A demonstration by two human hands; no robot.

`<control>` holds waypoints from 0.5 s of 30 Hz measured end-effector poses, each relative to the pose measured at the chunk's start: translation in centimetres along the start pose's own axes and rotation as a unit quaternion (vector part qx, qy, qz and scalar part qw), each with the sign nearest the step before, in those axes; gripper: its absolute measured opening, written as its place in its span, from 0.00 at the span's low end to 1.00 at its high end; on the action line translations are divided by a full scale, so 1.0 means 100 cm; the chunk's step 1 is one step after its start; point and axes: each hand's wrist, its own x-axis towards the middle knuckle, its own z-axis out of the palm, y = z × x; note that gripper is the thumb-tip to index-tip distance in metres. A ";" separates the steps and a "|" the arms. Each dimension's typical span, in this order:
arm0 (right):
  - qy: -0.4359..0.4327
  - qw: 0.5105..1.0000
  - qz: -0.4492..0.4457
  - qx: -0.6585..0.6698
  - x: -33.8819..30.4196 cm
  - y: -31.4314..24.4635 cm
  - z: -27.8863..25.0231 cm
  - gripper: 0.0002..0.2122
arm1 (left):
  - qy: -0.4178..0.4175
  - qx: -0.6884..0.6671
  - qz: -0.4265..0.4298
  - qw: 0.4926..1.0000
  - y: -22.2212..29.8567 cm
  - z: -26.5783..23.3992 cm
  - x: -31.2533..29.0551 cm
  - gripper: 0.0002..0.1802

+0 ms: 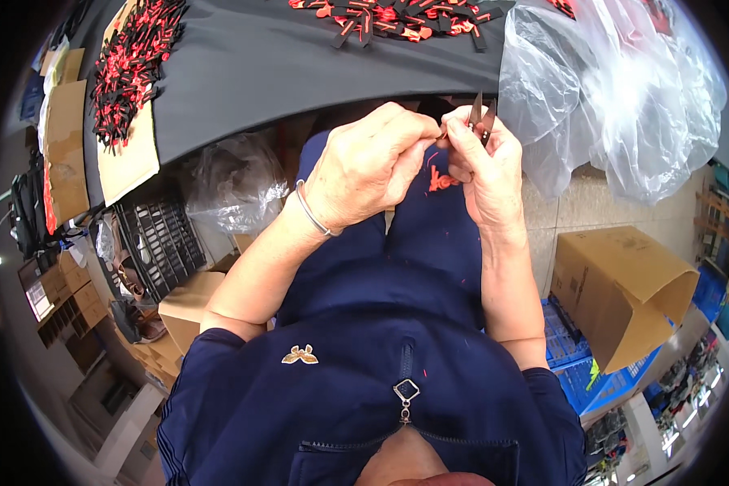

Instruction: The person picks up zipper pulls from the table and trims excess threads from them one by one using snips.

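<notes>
My left hand, with a bracelet at the wrist, is closed in a pinch above my lap. Its fingertips meet those of my right hand, and whatever is pinched there is too small to make out. A pair of thread snips sits in my right hand, dark blades pointing up and away from me. Just below the fingers is a small orange-red piece against my dark blue trousers; I cannot tell if it hangs from the hand or lies on the leg. Red thread bits dot my clothes.
Ahead stretches a table under black cloth. Black-and-red pieces are heaped on a cardboard sheet at left and in a pile at the far middle. Clear plastic bags drape over the right edge. A cardboard box stands on blue crates.
</notes>
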 end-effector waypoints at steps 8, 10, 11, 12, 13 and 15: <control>-0.012 0.986 -0.136 -0.092 -0.006 0.002 0.002 0.10 | -0.027 -0.430 -0.430 0.793 0.010 0.006 -0.016 0.09; -0.006 0.989 -0.123 -0.078 -0.007 0.003 0.002 0.12 | -0.013 -0.472 -0.447 0.759 0.007 0.005 -0.016 0.08; -0.002 0.992 -0.112 -0.064 -0.006 0.004 0.002 0.13 | 0.002 -0.512 -0.462 0.724 0.006 0.004 -0.016 0.08; -0.002 0.992 -0.111 -0.063 -0.007 0.004 0.003 0.13 | 0.022 -0.516 -0.457 0.724 0.005 0.007 -0.016 0.08; 0.001 0.993 -0.102 -0.052 -0.010 0.004 0.005 0.15 | 0.022 -0.515 -0.458 0.724 0.006 0.008 -0.015 0.08; 0.005 0.995 -0.090 -0.040 -0.011 0.003 0.005 0.16 | 0.016 -0.467 -0.454 0.758 0.009 0.008 -0.015 0.08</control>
